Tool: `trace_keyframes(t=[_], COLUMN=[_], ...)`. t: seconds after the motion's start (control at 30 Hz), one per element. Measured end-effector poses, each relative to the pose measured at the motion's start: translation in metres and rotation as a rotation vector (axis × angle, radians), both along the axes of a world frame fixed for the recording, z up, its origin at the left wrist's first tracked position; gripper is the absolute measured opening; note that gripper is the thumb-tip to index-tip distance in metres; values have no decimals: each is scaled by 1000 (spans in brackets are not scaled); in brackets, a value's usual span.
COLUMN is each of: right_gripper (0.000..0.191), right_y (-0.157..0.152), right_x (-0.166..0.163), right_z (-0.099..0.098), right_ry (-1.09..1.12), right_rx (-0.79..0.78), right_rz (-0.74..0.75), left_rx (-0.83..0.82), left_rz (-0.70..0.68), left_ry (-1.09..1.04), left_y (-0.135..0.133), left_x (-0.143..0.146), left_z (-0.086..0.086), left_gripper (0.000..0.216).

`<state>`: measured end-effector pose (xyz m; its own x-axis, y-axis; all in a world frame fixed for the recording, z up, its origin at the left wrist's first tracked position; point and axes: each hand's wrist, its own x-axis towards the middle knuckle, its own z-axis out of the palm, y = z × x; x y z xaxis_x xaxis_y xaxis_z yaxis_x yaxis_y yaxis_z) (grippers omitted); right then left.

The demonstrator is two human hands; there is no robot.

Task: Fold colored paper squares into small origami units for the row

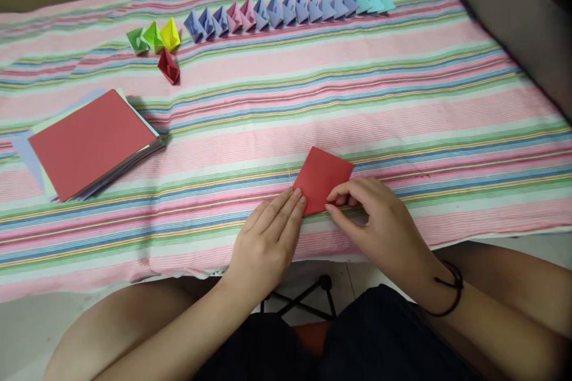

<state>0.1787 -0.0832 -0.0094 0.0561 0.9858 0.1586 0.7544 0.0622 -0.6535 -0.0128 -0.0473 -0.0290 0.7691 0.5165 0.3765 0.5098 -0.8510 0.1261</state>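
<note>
A folded piece of red paper [323,177] lies flat on the striped cloth near the table's front edge. My left hand [270,238] rests flat, its extended fingertips pressing the paper's lower left edge. At the lower right edge, my right hand [375,217] pinches the paper between thumb and forefinger, the other fingers curled. A dark band circles my right wrist. How many layers the paper has cannot be made out.
The striped tablecloth [250,113] covers the table. A stack of coloured paper [93,143], red on top, lies at left. Folded paper boats [274,10] form a long row at the back; a dark red folded piece [168,66] sits before the green and yellow ones [153,38].
</note>
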Motion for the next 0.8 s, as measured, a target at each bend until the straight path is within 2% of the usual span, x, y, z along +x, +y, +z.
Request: trace_keyframes(t=[0.5,0.57,0.67,0.8], right_gripper=[19,17,15,28], right_y=[-3,-2,1,5], right_x=[15,18,23,30], right_z=[6,7,8,9], right_ry=[90,19,-214,-475], right_rx=[-47,28,213,386], right_rz=[46,118,309,548], left_rx=[-1,-4,-14,-30], left_rz=[2,1,-1,-7], left_ry=[1,-3,-9,-46], left_y=[0,0,0,0], left_x=[1,1,1,1], left_z=[1,1,1,2], left_gripper=[43,43,42,40])
